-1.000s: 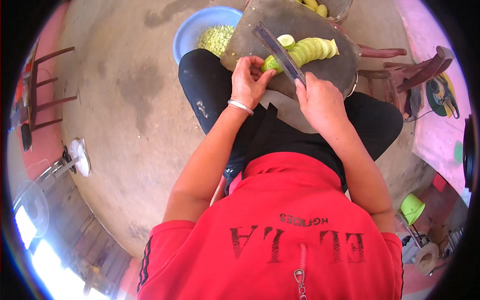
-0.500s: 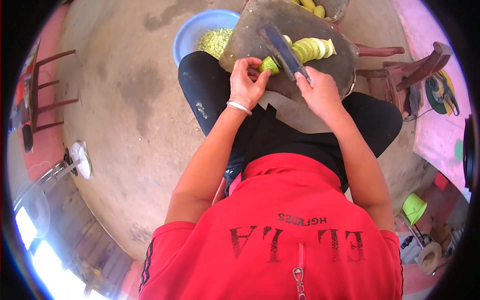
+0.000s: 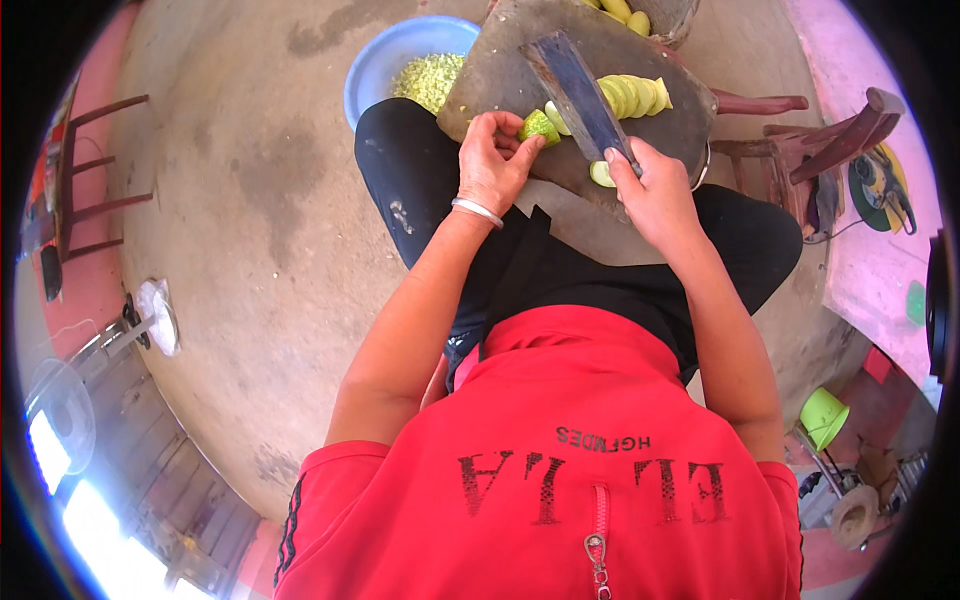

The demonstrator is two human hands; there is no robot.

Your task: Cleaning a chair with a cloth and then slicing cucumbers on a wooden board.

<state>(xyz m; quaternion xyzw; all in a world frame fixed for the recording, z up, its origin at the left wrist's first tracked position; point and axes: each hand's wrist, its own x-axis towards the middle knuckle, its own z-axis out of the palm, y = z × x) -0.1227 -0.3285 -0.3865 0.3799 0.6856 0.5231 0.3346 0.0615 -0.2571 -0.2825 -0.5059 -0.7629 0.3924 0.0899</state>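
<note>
My left hand (image 3: 493, 165) has its thumb and fingertips closed on the short green end of a cucumber (image 3: 539, 127). Wrapped around a cleaver's handle, my right hand (image 3: 655, 195) keeps the cleaver (image 3: 577, 98) slanting across a dark, worn board (image 3: 500, 65). The blade lies between the cucumber end and a fanned row of pale green slices (image 3: 640, 97), and hides part of that row. One cut piece (image 3: 557, 118) sits between the cucumber end and the blade. A loose round slice (image 3: 601, 174) rests by the blade's lower edge, near my right fingers.
A blue basin (image 3: 362, 85) holding chopped green bits (image 3: 428, 82) stands on the floor left of the board. Beyond the board is a basket (image 3: 678, 22) with yellow-green vegetables (image 3: 637, 20). A reddish wooden chair (image 3: 850, 135) stands at the right, close to the board.
The cleaver has shifted right, away from the cucumber end, with its blade turned flatter. A round slice now shows by the lower blade edge. My left hand has barely moved.
</note>
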